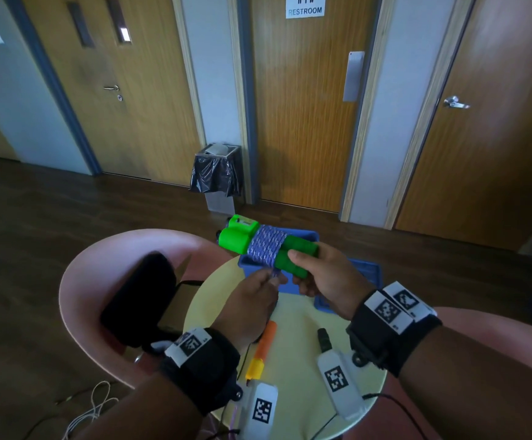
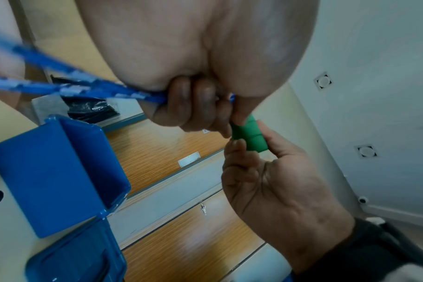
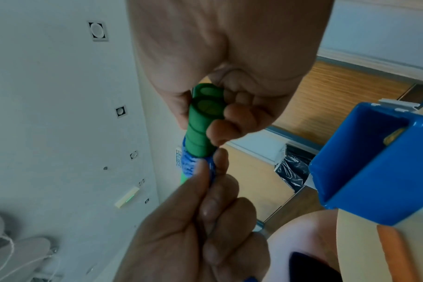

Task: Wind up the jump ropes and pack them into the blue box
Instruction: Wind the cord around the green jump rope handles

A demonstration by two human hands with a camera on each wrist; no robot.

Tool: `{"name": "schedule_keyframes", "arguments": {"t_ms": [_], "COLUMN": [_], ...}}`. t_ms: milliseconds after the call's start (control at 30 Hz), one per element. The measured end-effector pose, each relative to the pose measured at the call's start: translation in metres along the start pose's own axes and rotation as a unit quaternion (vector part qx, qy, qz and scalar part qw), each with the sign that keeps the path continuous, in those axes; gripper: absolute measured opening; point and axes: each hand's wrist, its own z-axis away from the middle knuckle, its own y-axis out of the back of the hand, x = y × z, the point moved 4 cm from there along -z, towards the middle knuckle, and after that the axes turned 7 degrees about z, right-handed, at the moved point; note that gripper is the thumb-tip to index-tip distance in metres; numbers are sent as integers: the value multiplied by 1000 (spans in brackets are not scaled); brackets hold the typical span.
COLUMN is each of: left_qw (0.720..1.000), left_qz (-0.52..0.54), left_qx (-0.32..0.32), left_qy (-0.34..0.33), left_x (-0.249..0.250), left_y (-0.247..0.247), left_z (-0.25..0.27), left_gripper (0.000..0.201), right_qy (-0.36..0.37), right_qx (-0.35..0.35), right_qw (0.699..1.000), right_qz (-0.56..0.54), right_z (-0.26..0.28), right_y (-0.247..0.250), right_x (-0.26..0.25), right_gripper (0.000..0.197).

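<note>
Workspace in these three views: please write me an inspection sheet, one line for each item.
Surface: small round pale yellow table, a pink chair on each side.
Job's things: green-handled jump rope, blue-white cord wound round both handles, held over the open blue box; orange jump-rope handle lies on the table.
Clutter: black case on the left pink chair.
Hands: right hand grips the green handles' ends; left hand pinches the cord's loose end under the winding.
Cables: white cord on the floor at lower left; thin black wires at the table's near edge.
Surroundings: wooden doors, one marked RESTROOM; bin with black liner; dark wooden floor.
</note>
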Motion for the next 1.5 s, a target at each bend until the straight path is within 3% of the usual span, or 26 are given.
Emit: {"name": "schedule_keyframes", "arguments": {"t_ms": [100,167,233,267,400,467,567,700,833,933,1067,1233,1367,1500], "left_qw": [997,988,960,933,825,797,766,789,831,861,883,886,867,839], "left_qz": [-80,-156,-280,-356,-548,-576,-592,-546,-467,-405,-352,-344,-380,-436], "left_qx": [11,10,-12,-34,-100,-127,-169,-222,-260,-277,-288,-277,-274,-284], "left_qy": [7,13,-17,-38,-91,-127,-184,-174,-153,-136,-117,-138,-168,-159], "left_x": [-7,-5,2,6,29,43,56,54,51,49,50,57,65,62], "left_y": [5,8,13,15,21,21,21,23,28,31,28,32,33,30], "left_z": [0,0,-1,-2,-7,-9,-14,-21,-31,-33,-33,-33,-27,-16], "left_gripper": [20,23,22,21,16,14,17,16,22,11,12,10,12,23], "right_qy": [10,28,53,67,69,48,5,-51,-73,-92,-110,-107,-133,-146], "right_qx": [82,120,124,116,26,-64,-169,-237,-294,-313,-328,-312,-302,-234], "right_qw": [994,976,940,921,899,900,891,868,861,876,894,897,881,867], "right_qz": [72,179,315,365,433,429,422,434,409,355,286,294,338,415], "right_z": [-3,-2,-2,-2,-7,-9,-9,-5,3,10,15,16,11,-1], "right_y": [9,19,28,31,32,28,22,24,29,35,38,43,51,61], "right_x": [5,6,7,9,22,24,20,6,-7,-15,-15,-19,-16,-8], "right_gripper": [18,22,28,31,27,28,55,75,72,62,60,60,58,62]}}
